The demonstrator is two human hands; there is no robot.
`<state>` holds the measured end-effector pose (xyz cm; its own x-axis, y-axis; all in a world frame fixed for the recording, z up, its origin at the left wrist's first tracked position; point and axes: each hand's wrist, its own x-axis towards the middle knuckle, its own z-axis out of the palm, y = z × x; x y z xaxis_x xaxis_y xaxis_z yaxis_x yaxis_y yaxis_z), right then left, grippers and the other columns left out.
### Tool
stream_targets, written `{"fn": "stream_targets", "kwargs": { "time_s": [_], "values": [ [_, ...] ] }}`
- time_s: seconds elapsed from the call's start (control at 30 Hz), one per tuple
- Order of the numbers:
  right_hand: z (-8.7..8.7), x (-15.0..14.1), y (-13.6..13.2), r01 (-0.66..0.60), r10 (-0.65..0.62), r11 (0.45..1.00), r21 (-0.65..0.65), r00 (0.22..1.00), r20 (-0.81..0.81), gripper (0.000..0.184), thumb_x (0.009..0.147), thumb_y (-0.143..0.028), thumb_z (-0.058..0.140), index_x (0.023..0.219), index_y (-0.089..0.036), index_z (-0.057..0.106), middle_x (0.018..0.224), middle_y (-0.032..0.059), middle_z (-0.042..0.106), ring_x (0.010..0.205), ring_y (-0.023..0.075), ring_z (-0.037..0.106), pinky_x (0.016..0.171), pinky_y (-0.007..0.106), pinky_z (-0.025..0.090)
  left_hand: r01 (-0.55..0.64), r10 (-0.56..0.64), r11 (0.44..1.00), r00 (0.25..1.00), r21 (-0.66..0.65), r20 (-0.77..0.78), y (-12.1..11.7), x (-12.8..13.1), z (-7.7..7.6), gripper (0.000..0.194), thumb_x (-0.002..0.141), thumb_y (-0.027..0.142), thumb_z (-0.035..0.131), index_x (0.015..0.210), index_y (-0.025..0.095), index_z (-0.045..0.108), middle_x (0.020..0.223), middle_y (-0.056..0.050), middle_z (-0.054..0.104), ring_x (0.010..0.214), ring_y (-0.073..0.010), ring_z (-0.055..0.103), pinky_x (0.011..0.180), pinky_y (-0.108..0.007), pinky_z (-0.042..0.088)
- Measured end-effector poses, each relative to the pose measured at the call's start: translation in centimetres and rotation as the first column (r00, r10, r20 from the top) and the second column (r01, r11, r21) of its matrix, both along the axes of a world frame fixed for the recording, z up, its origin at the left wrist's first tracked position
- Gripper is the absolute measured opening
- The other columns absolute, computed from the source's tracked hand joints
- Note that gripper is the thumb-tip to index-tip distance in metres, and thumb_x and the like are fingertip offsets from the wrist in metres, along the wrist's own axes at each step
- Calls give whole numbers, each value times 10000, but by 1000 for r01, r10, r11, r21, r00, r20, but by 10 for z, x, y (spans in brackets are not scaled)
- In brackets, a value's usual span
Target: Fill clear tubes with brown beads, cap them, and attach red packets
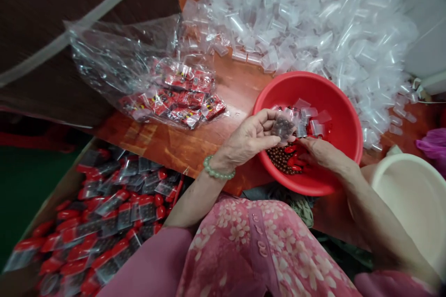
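Across a reddish wooden tabletop (216, 86) lies a big, puffy heap of small clear plastic bags (299, 23). Near it sits a clear plastic sack (114, 60) full of flat red packets (184, 93). A round red plastic basin (310, 83) rests at the edge of the tabletop, right in front of a person in a pink flowered top (244, 246). The person's left hand (249, 137), with a pale green bead bracelet (218, 168) on the wrist, has a closed grip on a small clear bag of dark brown beads (282, 127), held over the basin. The right hand (322, 153) is right beside that bag, but its grip is hard to tell. Loose brown beads (280, 160) and shiny red bits (292, 158) lie in the basin. A cardboard box (59, 199) of red-topped packets (104, 222) sits low on the left, and a cream basin (407, 195) sits on the right.
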<state>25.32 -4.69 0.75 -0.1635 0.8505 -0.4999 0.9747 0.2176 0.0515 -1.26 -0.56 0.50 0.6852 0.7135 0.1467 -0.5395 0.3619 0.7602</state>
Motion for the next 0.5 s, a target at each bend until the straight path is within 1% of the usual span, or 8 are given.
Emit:
{"fn": "stream_targets", "kwargs": {
  "time_s": [0.1,0.2,0.27,0.3,0.33,0.37,0.43,0.5],
  "values": [
    [-3,-6,-4,10,-10,1000,-6,1000,-5,411,971,-193,537,1374,-132,593,1020,166,777,853,246,746,702,293,487,-27,29,999,999,46,-45,-2,-1,2,430,825,170,754,1205,190,554,1206,-98,739,1037,-194,763,967,-321,594],
    [2,-5,-6,16,-16,1000,1,999,-38,353,977,-214,534,1304,-127,634,1003,168,774,873,256,743,715,305,492,-72,82,994,988,84,-128,-4,-2,6,415,817,179,761,1186,183,571,1206,-92,738,1026,-185,763,993,-326,593],
    [8,-1,-7,41,-35,998,37,989,-142,308,972,-263,574,1237,-132,664,1005,158,773,867,255,735,736,317,504,-80,98,991,981,109,-167,-5,-2,9,405,832,204,759,1200,178,590,1218,-98,736,1049,-192,759,1006,-335,595],
    [12,1,-8,71,-54,996,61,969,-241,306,970,-305,596,1214,-139,674,980,140,773,829,245,725,727,321,506,-84,104,990,979,117,-177,-6,-2,10,401,841,219,759,1207,178,601,1222,-99,736,1064,-196,755,1011,-339,596],
    [15,2,-8,116,-78,990,81,928,-365,317,966,-359,616,1196,-151,684,940,113,771,777,228,708,705,319,506,-93,114,988,978,122,-177,-6,-2,11,392,843,231,763,1202,177,614,1211,-97,740,1065,-198,755,1007,-338,600],
    [19,1,-9,171,-104,981,91,859,-502,332,957,-413,637,1170,-165,697,901,85,765,732,208,688,682,312,504,-105,126,987,977,123,-174,-6,-1,11,377,841,240,769,1184,176,626,1190,-93,748,1053,-195,757,993,-333,606],
    [27,-3,-11,287,-143,955,68,652,-745,361,930,-495,679,1116,-189,721,875,47,755,704,172,663,658,290,508,-123,140,987,975,107,-174,-6,0,10,341,839,244,779,1142,173,640,1151,-87,760,1009,-185,765,958,-316,618],
    [34,-10,-12,386,-160,922,12,409,-899,350,907,-502,721,1095,-207,732,882,30,752,731,152,673,674,272,531,-118,131,990,974,80,-183,-6,3,7,330,847,243,779,1138,172,641,1150,-89,763,992,-180,770,934,-304,625]
  ]
}}
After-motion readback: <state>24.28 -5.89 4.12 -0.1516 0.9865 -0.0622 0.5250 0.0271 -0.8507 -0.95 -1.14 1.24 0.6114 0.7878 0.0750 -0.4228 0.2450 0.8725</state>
